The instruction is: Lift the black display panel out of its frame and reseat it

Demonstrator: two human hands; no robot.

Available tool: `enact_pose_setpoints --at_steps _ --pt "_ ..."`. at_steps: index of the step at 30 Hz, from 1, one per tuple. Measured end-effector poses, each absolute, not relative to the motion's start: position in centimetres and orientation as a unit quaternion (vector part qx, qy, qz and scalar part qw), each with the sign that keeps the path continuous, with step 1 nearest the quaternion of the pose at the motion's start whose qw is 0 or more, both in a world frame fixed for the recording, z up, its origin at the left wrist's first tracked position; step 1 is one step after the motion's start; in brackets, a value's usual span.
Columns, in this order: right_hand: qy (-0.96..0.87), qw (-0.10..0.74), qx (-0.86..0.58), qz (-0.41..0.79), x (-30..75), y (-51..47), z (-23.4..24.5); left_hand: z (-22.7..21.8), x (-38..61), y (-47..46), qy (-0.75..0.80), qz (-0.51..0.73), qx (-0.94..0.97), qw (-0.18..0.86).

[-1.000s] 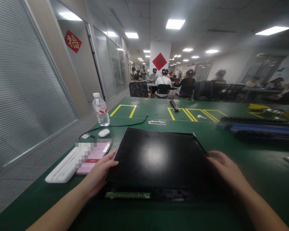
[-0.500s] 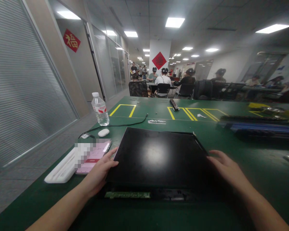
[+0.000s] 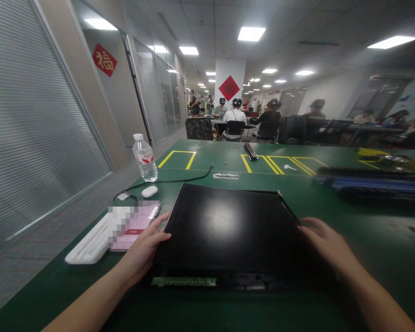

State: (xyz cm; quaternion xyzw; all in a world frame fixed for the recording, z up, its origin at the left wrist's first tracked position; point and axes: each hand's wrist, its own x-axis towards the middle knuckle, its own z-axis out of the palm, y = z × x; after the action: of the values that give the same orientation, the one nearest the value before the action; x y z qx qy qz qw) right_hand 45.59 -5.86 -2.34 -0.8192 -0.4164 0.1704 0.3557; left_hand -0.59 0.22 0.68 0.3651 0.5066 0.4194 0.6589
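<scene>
A black, glossy LCD panel lies in front of me, reflecting a ceiling light in its middle. Along its near edge runs a green circuit board strip. A dark frame edge shows beyond the panel at the far right corner. My left hand grips the left edge, with the thumb on the top face and the fingers along the side. At the opposite edge my right hand is closed on the side, its fingertips partly hidden. Whether the panel's underside touches the green table cannot be made out.
On the left stand a water bottle, a white earbud case, a black cable, a phone and a white tray. A black strip lies far back. Dark and blue parts sit at right. People sit beyond.
Both hands keep their hold on the panel at nearly the same place. The whole view has shifted very slightly.
</scene>
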Motion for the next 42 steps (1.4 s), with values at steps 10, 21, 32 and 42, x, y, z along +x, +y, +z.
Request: enact_pose_setpoints --at_steps 10,21,32,42 --pt "-0.424 0.366 -0.815 0.149 45.6 -5.8 -2.6 0.3 -1.1 0.7 0.476 0.461 0.387 0.641" --pt "-0.414 0.362 -0.821 0.155 45.2 -5.8 -2.1 -0.2 -1.7 1.1 0.516 0.447 0.434 0.589" --pt "-0.421 0.36 -0.817 0.16 45.6 -5.8 -2.4 -1.2 -1.9 1.6 0.54 0.441 0.512 0.502" --pt "-0.407 0.367 -0.82 0.164 44.9 -5.8 -1.6 -3.0 -2.3 2.2 0.551 0.417 0.558 0.459"
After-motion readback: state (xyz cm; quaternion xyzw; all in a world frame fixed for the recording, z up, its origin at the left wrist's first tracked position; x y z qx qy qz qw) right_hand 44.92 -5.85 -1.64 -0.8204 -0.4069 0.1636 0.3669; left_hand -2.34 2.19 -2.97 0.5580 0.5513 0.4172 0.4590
